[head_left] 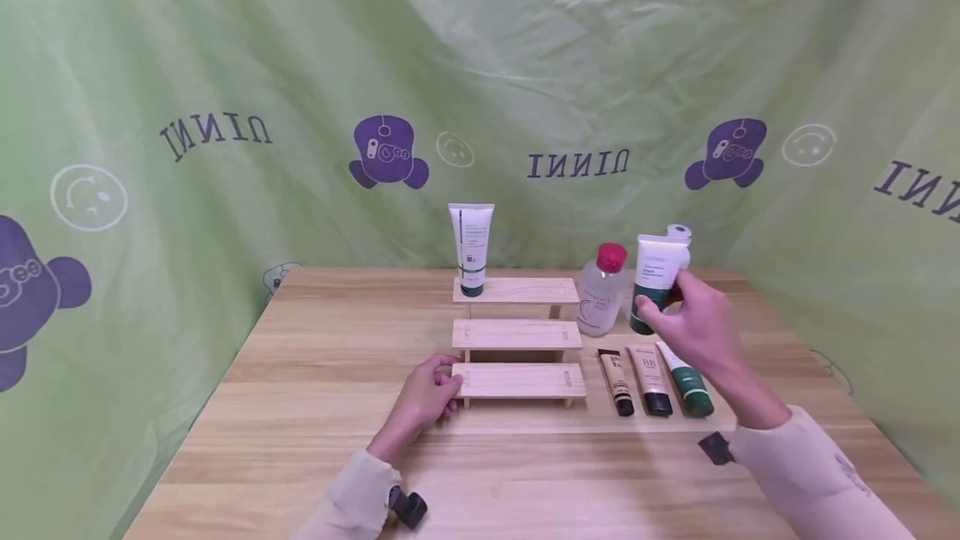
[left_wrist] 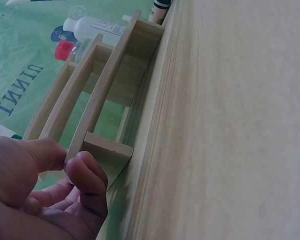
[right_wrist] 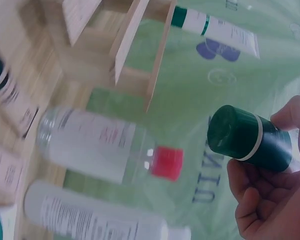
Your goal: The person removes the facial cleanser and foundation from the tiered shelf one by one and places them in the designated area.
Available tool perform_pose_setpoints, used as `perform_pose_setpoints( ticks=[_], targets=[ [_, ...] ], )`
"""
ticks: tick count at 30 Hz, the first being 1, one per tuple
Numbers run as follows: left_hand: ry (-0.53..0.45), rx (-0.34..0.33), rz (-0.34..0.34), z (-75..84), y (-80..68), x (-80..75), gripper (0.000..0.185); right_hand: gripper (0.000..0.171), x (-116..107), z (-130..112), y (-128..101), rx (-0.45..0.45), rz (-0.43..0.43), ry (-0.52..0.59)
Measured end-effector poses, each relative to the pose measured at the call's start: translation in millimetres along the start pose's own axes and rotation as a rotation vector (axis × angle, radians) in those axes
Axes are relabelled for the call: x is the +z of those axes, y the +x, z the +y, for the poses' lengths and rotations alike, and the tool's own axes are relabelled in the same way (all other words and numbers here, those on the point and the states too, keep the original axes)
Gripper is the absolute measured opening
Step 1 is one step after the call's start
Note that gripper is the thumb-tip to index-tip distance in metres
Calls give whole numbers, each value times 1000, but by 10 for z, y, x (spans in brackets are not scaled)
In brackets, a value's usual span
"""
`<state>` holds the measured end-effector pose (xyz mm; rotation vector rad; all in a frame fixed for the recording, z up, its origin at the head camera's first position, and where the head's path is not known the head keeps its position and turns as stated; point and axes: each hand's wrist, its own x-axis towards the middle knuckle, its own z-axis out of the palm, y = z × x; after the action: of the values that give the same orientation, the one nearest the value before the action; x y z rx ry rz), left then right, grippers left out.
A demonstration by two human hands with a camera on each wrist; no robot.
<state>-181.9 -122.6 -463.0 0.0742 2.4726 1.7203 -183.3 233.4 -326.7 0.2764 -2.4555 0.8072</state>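
Observation:
A three-step wooden shelf (head_left: pixel 517 334) stands mid-table. My left hand (head_left: pixel 442 386) grips the left end of its lowest step (left_wrist: pixel 102 107), thumb and fingers (left_wrist: pixel 87 175) pinching the board. A white tube with a dark cap (head_left: pixel 471 248) stands on the top step. My right hand (head_left: pixel 663 311) holds a white tube with a green cap (head_left: pixel 654 277), cap down, just right of the shelf. In the right wrist view the green cap (right_wrist: pixel 240 135) is clear of the table, with my right hand (right_wrist: pixel 267 150) curled round the tube.
A clear bottle with a pink cap (head_left: pixel 602 290) stands beside the shelf, and a white bottle (head_left: pixel 678 233) stands behind the held tube. Three small tubes (head_left: pixel 649 379) lie side by side on the wooden table (head_left: pixel 315 407). Green printed cloth (head_left: pixel 225 107) surrounds the table.

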Motion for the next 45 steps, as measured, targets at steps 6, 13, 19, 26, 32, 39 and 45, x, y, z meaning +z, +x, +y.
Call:
perform_pose_setpoints(
  ticks=[6,13,19,26,32,39,45],
  targets=[
    [-4,-2,4,-4,0,-7,35,33,-211,156,-100,52,-55,-33],
    [6,0,3,-2,17,3,36,39,-360,357,-233,136,-159,-55],
    [-9,0,-5,11,43,27,35,47,-402,662,-304,223,-281,-93],
    [-22,3,3,17,27,16,33,60,-415,986,-286,334,-322,-60],
    [-27,6,-2,24,14,17,33,63,-394,1221,-305,383,-345,-47],
    [-23,-3,-3,18,15,10,34,62,-379,1458,-326,437,-479,-63],
    [-9,-4,1,-4,28,-13,34,48,-291,1587,-349,474,-607,-78]
  ],
)
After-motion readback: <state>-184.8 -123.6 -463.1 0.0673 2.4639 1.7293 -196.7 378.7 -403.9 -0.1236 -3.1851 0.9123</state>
